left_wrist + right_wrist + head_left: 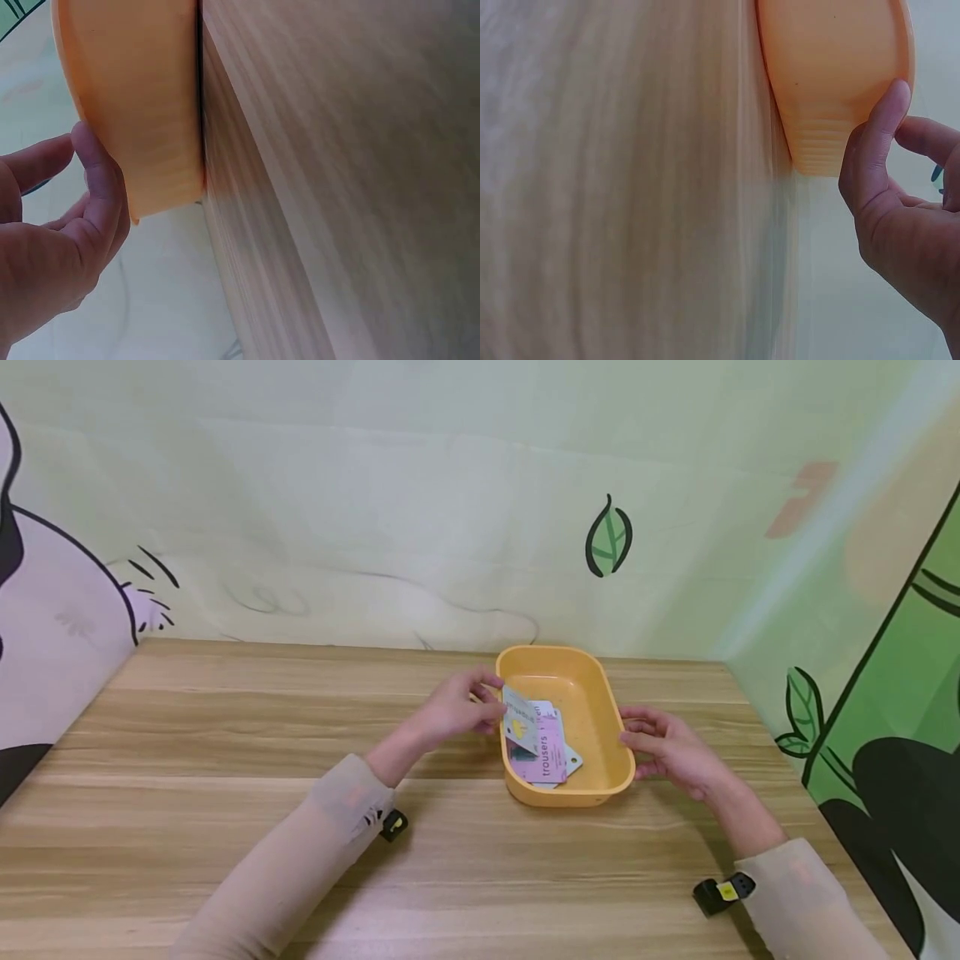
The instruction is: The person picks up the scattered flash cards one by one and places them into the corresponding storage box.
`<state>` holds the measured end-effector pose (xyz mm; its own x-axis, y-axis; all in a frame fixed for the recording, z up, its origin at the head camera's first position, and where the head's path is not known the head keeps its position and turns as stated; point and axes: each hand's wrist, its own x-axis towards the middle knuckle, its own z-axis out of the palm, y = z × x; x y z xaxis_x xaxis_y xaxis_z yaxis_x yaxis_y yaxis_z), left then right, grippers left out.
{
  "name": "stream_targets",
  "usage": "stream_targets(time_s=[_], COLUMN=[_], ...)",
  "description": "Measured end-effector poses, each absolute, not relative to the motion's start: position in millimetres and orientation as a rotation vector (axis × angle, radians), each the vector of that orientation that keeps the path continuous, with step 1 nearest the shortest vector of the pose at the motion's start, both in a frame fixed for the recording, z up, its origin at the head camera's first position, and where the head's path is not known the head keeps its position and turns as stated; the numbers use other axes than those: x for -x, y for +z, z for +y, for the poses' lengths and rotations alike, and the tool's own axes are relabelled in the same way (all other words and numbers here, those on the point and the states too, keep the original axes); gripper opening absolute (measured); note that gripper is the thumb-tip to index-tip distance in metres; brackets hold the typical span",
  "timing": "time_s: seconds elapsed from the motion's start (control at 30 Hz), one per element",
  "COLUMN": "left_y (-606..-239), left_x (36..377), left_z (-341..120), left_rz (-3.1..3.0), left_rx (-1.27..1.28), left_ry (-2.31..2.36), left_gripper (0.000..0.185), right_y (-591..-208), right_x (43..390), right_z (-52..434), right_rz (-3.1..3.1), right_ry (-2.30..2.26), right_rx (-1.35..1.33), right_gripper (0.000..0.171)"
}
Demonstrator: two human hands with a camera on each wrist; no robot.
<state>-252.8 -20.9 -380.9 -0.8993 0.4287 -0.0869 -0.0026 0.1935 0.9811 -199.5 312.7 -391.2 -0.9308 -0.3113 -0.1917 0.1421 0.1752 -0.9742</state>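
A yellow plastic basin (600,693) rests on the wooden table, its long sides running away from me. My left hand (468,702) pinches its left rim between thumb and fingers; in the left wrist view a finger (94,150) lies along the outer wall. On the opposite side my right hand (667,747) holds the right rim, with a finger (885,120) against the outside wall. Inside, a pale card with a yellow picture (520,722) leans up by the left wall, close to my left fingertips. Under it lies a pink "trousers" card (551,756), overlapping other cards.
The wood-grain tabletop (262,718) spreads widest to the left of the basin. Behind it hangs a pale green printed backdrop (375,527), which also runs down the right side. Each sleeve cuff carries a small black camera (393,825).
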Motion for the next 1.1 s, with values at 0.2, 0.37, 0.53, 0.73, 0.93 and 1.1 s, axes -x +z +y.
stream_targets(time_s=[0.2, 0.37, 0.53, 0.73, 0.93, 1.1], left_y=[-381.9, -380.2, -375.8, -373.9, -377.5, -377.0], left_x=[252.4, 247.9, 241.9, 237.5, 233.9, 229.0], left_z=[-23.6, -26.0, -32.6, -48.2, -69.2, -89.7], left_rz=[2.205, 2.247, 2.282, 2.347, 2.426, 2.463], left_rx=[-0.428, -0.441, -0.465, -0.525, -0.608, -0.629], left_ry=[1.692, 1.681, 1.665, 1.623, 1.542, 1.495], left_gripper=[0.036, 0.027, 0.024, 0.021, 0.02, 0.019], right_y=[-391.3, -390.8, -390.6, -391.3, -389.3, -387.6], right_x=[199.8, 199.3, 198.5, 199.5, 198.0, 194.2], right_z=[312.9, 313.9, 315.9, 318.7, 321.9, 326.7], right_rz=[2.107, 2.112, 2.147, 2.211, 2.313, 2.368], right_ry=[-1.813, -1.806, -1.77, -1.701, -1.597, -1.531], right_rx=[0.157, 0.159, 0.156, 0.168, 0.182, 0.19], right_gripper=[0.058, 0.058, 0.06, 0.061, 0.056, 0.055])
